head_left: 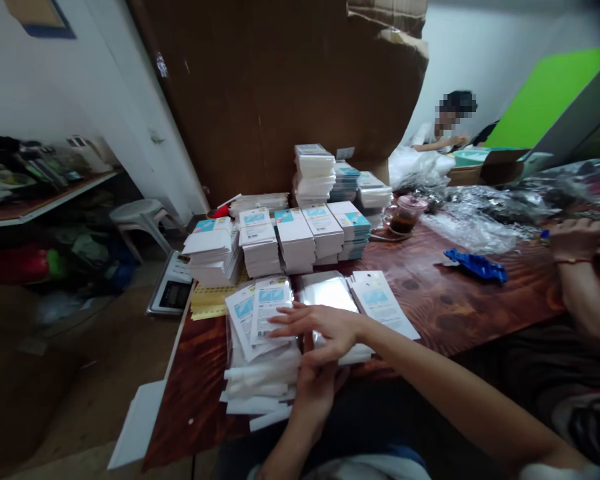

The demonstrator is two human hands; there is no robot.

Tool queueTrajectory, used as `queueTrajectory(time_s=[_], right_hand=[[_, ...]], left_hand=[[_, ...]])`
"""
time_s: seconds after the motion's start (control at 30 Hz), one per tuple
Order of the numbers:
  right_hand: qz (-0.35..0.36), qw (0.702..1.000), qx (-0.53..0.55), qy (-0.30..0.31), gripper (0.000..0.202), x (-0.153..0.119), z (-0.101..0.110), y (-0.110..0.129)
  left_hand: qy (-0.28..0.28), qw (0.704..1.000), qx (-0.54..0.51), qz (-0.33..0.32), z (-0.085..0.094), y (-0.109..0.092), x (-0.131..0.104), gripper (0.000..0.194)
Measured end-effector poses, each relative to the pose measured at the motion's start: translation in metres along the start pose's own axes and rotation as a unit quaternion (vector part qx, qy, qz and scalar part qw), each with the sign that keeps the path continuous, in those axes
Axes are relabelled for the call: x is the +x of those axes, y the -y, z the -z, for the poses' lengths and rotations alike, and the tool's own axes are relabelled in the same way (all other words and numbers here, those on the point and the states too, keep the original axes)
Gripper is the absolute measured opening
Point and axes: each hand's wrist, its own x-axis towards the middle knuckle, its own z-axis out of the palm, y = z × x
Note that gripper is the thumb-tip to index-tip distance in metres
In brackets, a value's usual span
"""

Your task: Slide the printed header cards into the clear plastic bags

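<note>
Your right hand (330, 328) is open, fingers spread, its fingertips over the white-and-blue printed card (271, 300) atop the near-left pile on the reddish-brown wooden table (195, 383). Your left hand (316, 385) sits partly hidden beneath it; you cannot tell its grip. Beside them lie shiny clear plastic sleeves (327, 291), with rectangular white card stacks (296, 243) behind.

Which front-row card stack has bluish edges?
The rightmost front-row stack, nearest the cup; the other four show white edges.
</note>
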Motion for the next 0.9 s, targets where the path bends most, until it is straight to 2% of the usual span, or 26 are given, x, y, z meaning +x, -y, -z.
queueTrajectory(time_s=[0.07,0.13,0.17,0.23,0.3,0.37,0.53,0.6,0.73,0.9], right_hand=[[-0.036,0.994,0.063,-0.079,0.057,-0.031,0.012,0.007],[-0.128,0.977,0.061,-0.157,0.049,-0.07,0.02,0.014],[-0.187,0.966,0.037,-0.176,0.049,-0.091,0.021,0.016],[-0.29,0.945,-0.012,-0.153,0.066,-0.131,0.018,0.016],[-0.352,0.929,-0.023,-0.11,0.087,-0.163,0.011,0.012],[-0.383,0.917,-0.008,-0.107,0.086,-0.182,0.005,0.007],[-0.401,0.899,0.017,-0.175,0.046,-0.186,0.006,-0.001],[-0.396,0.902,0.001,-0.171,0.047,-0.182,0.009,0.002],[-0.383,0.908,-0.08,-0.149,0.062,-0.173,0.007,0.012],[-0.356,0.91,-0.086,-0.193,0.039,-0.174,0.0,0.012]], left_hand=[[0.005,1.0,-0.003,0.016,0.0,-0.002,-0.001,0.085],[0.017,0.999,-0.003,0.03,0.0,-0.005,-0.001,0.081],[0.026,0.999,-0.002,0.033,-0.001,-0.006,0.0,0.08],[0.041,0.999,0.0,0.033,-0.002,-0.008,0.0,0.077],[0.044,0.998,-0.001,0.037,-0.003,-0.009,0.0,0.077],[0.035,0.998,-0.007,0.047,-0.005,-0.01,0.0,0.077],[0.0,0.998,-0.014,0.067,-0.008,-0.012,-0.001,0.072],[-0.009,0.997,-0.017,0.069,-0.009,-0.012,0.0,0.067],[-0.014,0.997,-0.001,0.076,-0.01,-0.015,0.001,0.05],[0.015,0.991,0.034,0.126,-0.017,-0.026,0.0,0.041]])
